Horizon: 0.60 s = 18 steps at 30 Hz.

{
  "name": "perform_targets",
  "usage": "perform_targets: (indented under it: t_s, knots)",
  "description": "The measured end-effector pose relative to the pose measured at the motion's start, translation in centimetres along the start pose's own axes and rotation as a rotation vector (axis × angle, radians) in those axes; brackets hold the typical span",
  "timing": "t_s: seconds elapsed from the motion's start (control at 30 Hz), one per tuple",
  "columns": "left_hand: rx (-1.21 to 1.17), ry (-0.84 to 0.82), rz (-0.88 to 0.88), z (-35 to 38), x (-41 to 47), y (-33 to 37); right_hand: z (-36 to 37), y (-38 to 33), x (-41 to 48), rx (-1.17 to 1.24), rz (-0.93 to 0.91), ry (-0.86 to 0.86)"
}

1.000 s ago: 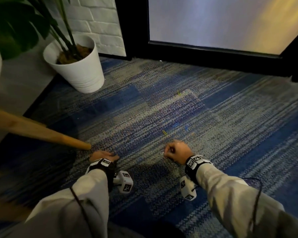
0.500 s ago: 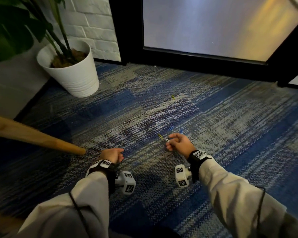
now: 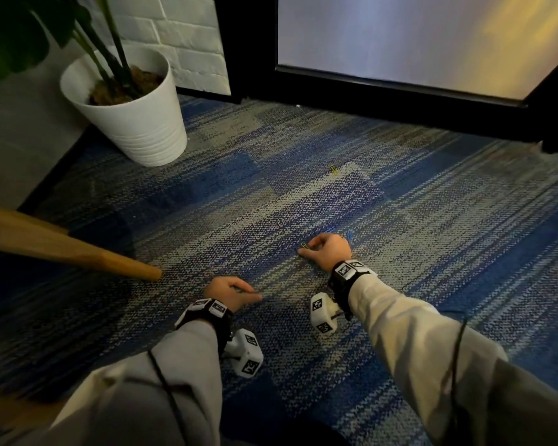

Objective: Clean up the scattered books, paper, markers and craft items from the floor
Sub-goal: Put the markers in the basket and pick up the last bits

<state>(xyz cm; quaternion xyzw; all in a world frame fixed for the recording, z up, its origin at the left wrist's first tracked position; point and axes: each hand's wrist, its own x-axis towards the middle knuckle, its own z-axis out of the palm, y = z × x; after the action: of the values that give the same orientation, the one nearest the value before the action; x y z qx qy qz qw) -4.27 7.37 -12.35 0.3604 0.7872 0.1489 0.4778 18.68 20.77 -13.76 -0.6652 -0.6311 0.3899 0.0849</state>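
Observation:
Small paper clips lie scattered on the blue and grey carpet. My right hand [image 3: 329,251] is curled low over the carpet, thumb and forefinger pinched on a yellow paper clip [image 3: 303,245]. Two blue paper clips [image 3: 348,235] lie just beyond its knuckles, partly hidden by the hand. Another yellow paper clip [image 3: 334,169] lies alone farther off toward the door. My left hand [image 3: 229,291] rests on the carpet nearer to me, fingers curled together and pointing right; nothing shows in it.
A white plant pot [image 3: 136,123] stands at the far left by a brick wall. A wooden furniture leg [image 3: 78,252] slants in from the left and ends near my left hand. A black-framed glass door [image 3: 400,91] closes off the far side.
My right hand has moved forward and left, from a silver clip to the yellow one. My left hand has loosened from a fist and slid slightly forward.

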Motion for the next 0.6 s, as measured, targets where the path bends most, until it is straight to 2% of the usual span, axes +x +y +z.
perform_targets:
  t_s: [0.17, 0.3, 0.33, 0.37, 0.43, 0.5, 0.6]
  knots:
    - [0.102, 0.010, 0.008, 0.4, 0.5, 0.5, 0.6, -0.2, -0.2, -0.048, 0.012, 0.019]
    - [0.213, -0.103, 0.052, 0.2, 0.7, 1.1, 0.2, -0.3, 0.1, -0.165, -0.043, -0.032]
    - [0.211, -0.130, 0.052, 0.2, 0.6, 1.3, -0.1, -0.2, 0.1, -0.100, -0.020, -0.054]
    - [0.201, -0.133, 0.043, 0.3, 0.6, 1.5, -0.6, -0.1, 0.0, 0.071, 0.039, -0.094]
    - [0.201, -0.131, 0.007, 0.4, 0.7, 1.9, -1.8, 0.2, -0.7, 0.563, 0.196, -0.194]
    - [0.133, -0.152, -0.062, 0.5, 0.8, 2.1, -3.0, 1.0, -1.5, 0.861, 0.292, -0.280]
    - [-0.241, -0.136, -0.109, 1.1, 0.7, 2.9, -4.3, 2.6, -2.4, 1.075, 0.284, -0.368]
